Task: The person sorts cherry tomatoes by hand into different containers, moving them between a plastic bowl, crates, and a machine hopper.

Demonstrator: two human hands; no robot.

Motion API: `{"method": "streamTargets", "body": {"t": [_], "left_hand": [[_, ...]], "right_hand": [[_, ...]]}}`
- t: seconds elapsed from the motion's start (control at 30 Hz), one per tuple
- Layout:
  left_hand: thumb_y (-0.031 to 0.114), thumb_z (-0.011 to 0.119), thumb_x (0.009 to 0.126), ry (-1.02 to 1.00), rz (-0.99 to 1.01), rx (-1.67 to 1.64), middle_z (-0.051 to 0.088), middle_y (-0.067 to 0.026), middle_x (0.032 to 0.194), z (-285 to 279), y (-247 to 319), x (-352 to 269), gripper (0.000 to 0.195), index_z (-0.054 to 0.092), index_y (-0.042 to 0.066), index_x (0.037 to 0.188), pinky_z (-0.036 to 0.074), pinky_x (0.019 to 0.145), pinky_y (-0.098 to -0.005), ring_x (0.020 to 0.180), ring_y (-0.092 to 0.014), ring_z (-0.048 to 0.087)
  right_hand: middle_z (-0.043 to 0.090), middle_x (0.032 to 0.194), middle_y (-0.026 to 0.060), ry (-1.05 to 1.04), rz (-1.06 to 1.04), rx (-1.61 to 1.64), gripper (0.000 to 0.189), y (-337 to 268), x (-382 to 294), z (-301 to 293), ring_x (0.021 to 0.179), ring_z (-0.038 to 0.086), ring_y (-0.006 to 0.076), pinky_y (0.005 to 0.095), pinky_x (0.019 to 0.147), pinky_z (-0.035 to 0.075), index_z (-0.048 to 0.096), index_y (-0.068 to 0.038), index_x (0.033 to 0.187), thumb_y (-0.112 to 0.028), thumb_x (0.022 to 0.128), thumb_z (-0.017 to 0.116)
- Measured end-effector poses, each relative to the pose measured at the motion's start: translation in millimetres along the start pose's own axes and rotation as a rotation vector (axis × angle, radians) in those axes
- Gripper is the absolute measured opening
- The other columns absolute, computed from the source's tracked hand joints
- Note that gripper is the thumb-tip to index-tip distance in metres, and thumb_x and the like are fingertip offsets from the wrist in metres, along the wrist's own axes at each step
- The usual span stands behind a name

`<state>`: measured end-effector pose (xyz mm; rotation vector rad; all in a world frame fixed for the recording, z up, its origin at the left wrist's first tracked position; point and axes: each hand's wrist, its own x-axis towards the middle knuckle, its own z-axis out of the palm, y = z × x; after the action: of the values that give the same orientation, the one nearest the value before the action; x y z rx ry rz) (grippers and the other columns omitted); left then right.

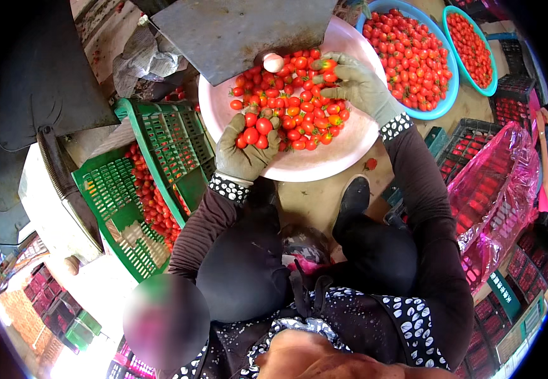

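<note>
My left hand (246,154), in a grey-green work glove, cups several red cherry tomatoes (257,130) in its palm and fingers. Across the pale pink basin (312,171), my right hand (357,84) wears a similar glove. Its fingers curl around a cherry tomato with an orange-green end (329,65), and other tomatoes lie against the fingertips. Between both hands, loose cherry tomatoes (295,102) cover the basin's bottom, a few of them partly orange or green. A pale round object (273,62) sits among them, under the lip of a grey sheet-metal chute (245,33).
Green plastic crates (108,194) with tomatoes stand at left, beside dark machinery (42,85). At upper right are a blue basin (406,57) and a turquoise basin (470,52), both full of tomatoes. Black crates (466,142) and pink plastic film (501,189) lie at right. A squashed tomato (370,164) is on the floor.
</note>
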<state>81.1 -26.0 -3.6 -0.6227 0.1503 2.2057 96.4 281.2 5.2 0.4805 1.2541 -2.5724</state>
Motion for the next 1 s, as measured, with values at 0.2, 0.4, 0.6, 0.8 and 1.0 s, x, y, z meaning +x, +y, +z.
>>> {"method": "streamTargets", "body": {"t": [0.2,0.4,0.6,0.8,1.0], "left_hand": [[0.024,0.057,0.1,-0.004,0.007,-0.019,0.058,-0.0163,0.131,1,4,1,0.033,0.055,0.006,0.128,0.055,0.093,-0.0475,0.121,-0.035,0.057],[0.024,0.058,0.099,-0.057,0.021,-0.001,0.057,-0.016,0.132,4,8,1,0.032,0.055,0.006,0.126,0.055,0.094,-0.0479,0.122,-0.035,0.057],[0.022,0.057,0.1,-0.063,0.068,0.015,0.058,-0.0162,0.132,4,10,-1,0.03,0.056,0.005,0.125,0.054,0.095,-0.0484,0.124,-0.034,0.057],[0.019,0.058,0.099,-0.033,0.294,0.342,0.06,-0.0172,0.13,12,-1,10,0.03,0.056,0.004,0.126,0.053,0.097,-0.0508,0.121,-0.035,0.059],[0.011,0.061,0.097,-0.267,0.417,0.568,0.064,-0.0123,0.116,126,-50,-3,0.024,0.06,0.002,0.119,0.054,0.093,-0.0395,0.107,-0.024,0.063]], "right_hand": [[0.066,0.112,0.0104,0.055,-0.233,-1.092,0.023,18,45,8,0.098,0.067,0.0243,0.0394,0.076,0.056,0.066,-0.008,0.113,-0.021,0.094,0.061],[0.063,0.118,0.0134,0.068,-0.246,-2.071,0.025,58,70,23,0.104,0.065,0.0299,0.0413,0.084,0.054,0.068,-0.008,0.109,-0.021,0.089,0.063],[0.063,0.121,0.0191,0.074,-0.053,-0.587,0.029,5,29,10,0.107,0.064,0.0342,0.0463,0.09,0.056,0.061,-0.004,0.117,-0.023,0.095,0.062],[0.059,0.124,0.0236,-0.001,0.06,0.608,0.039,14,-28,34,0.114,0.059,0.0399,0.0562,0.098,0.052,0.052,0.0,0.127,-0.028,0.099,0.057],[0.06,0.124,0.0231,-0.051,-0.107,0.764,0.042,-18,-86,111,0.117,0.058,0.037,0.0508,0.102,0.048,0.053,0.0,0.126,-0.035,0.102,0.05]]}}
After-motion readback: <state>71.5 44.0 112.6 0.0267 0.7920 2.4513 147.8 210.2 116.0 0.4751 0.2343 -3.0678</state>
